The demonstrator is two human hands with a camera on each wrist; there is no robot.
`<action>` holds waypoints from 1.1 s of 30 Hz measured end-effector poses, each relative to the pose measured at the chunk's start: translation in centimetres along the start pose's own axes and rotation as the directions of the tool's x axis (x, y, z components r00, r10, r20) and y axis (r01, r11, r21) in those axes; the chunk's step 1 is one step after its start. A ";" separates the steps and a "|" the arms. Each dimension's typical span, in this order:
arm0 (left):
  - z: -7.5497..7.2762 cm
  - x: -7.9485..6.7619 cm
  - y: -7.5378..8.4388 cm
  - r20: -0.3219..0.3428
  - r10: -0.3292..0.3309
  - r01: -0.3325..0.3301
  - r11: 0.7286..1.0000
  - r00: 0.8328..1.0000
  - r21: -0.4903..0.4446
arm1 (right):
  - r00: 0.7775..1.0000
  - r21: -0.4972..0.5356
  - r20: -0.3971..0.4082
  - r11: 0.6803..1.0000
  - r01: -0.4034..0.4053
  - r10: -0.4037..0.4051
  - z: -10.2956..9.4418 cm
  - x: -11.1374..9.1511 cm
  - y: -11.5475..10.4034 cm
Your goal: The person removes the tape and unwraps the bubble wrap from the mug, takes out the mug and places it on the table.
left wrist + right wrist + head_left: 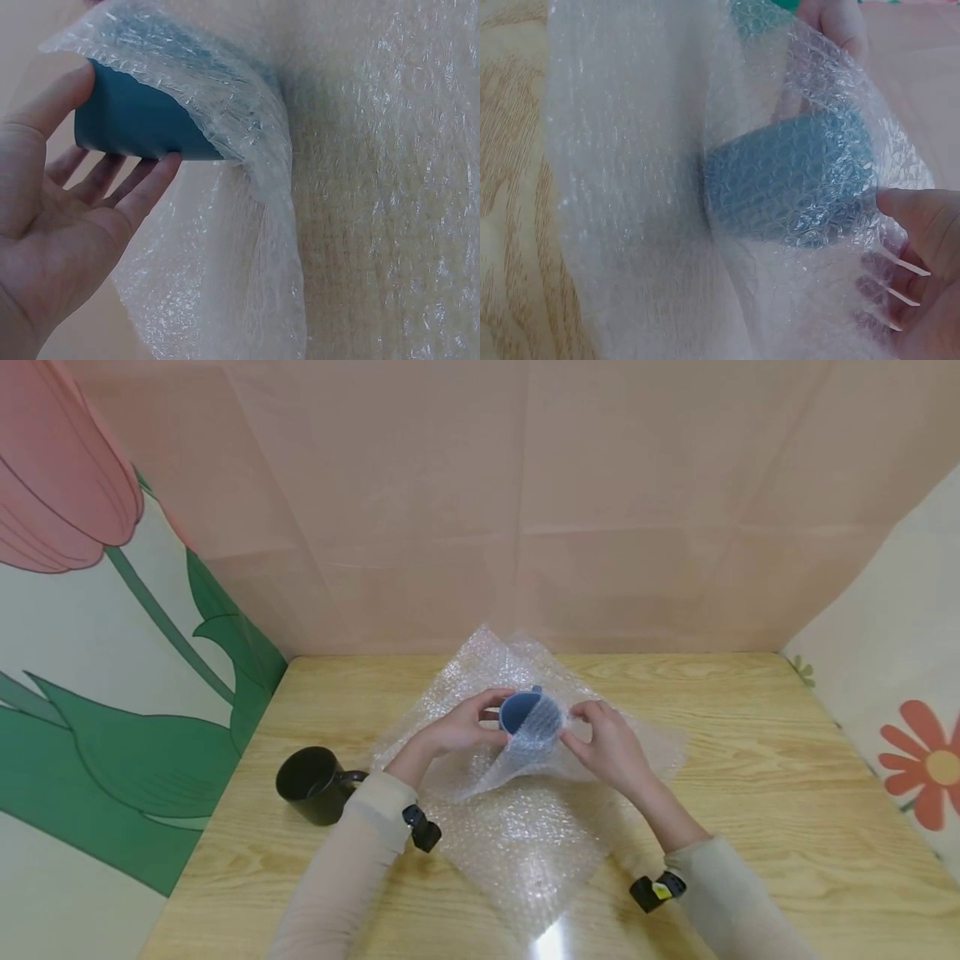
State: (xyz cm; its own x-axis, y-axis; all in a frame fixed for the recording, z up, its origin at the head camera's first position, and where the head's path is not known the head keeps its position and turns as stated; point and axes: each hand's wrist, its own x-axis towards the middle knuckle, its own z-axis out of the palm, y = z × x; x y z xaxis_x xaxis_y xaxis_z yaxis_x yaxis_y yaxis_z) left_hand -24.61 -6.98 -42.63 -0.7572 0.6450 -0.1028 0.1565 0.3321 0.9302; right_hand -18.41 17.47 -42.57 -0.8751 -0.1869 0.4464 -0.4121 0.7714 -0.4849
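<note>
A blue mug [517,712] stands upright near the middle of a sheet of bubble wrap [525,843], its handle pointing to the back. One flap of the wrap is folded up over the mug's near right side and part of its opening. My left hand [463,727] grips the mug's left side, thumb in front and fingers behind; in the left wrist view the bare blue wall [135,116] shows between them. On the opposite side, my right hand [611,747] holds the flap against the mug's rim with thumb and fingers. Through the film, the right wrist view shows the mug's covered wall [787,180].
A black mug [318,789] stands on the wooden table [757,777] left of the wrap, close to my left forearm, its handle toward the sleeve. A pinkish cloth backdrop [450,510] rises behind the table, with flower-printed panels at both sides.
</note>
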 end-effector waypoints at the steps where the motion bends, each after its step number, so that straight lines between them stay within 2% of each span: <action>1: 0.0 0.1 -0.1 -0.001 0.000 0.000 1.000 1.000 0.000 | 1.000 0.002 0.010 1.000 -0.007 0.007 0.0 0.0 0.0; 6: -0.1 0.1 0.0 0.000 0.003 -0.003 1.000 1.000 0.002 | 0.997 0.034 0.067 0.999 -0.025 0.023 -0.3 -0.1 -0.3; 14: -0.1 0.0 0.0 -0.001 -0.006 0.006 1.000 1.000 0.005 | 0.993 0.069 0.114 0.997 0.032 -0.039 -1.0 -0.4 -0.6; 20: -0.1 0.0 0.0 -0.005 -0.016 0.016 1.000 1.000 0.005 | 0.984 0.092 0.175 0.995 0.028 -0.043 -1.6 -0.8 -0.4; 26: -0.1 0.0 0.1 -0.008 -0.023 0.023 1.000 1.000 0.003 | 0.963 0.141 0.263 0.990 0.012 -0.049 -2.2 -1.3 -0.4; 33: 0.0 0.1 -0.1 -0.014 -0.031 0.031 1.000 0.999 0.005 | 0.939 0.127 0.340 0.992 0.009 -0.052 -2.6 -1.9 -0.5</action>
State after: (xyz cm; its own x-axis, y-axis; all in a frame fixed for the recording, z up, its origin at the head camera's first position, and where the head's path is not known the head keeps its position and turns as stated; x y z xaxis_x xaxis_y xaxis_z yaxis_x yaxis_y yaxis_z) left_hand -24.74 -6.93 -42.70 -0.7708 0.6244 -0.1265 0.1364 0.3556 0.9246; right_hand -15.91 19.06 -41.23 -0.8865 -0.4227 0.1886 -0.4489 0.6861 -0.5725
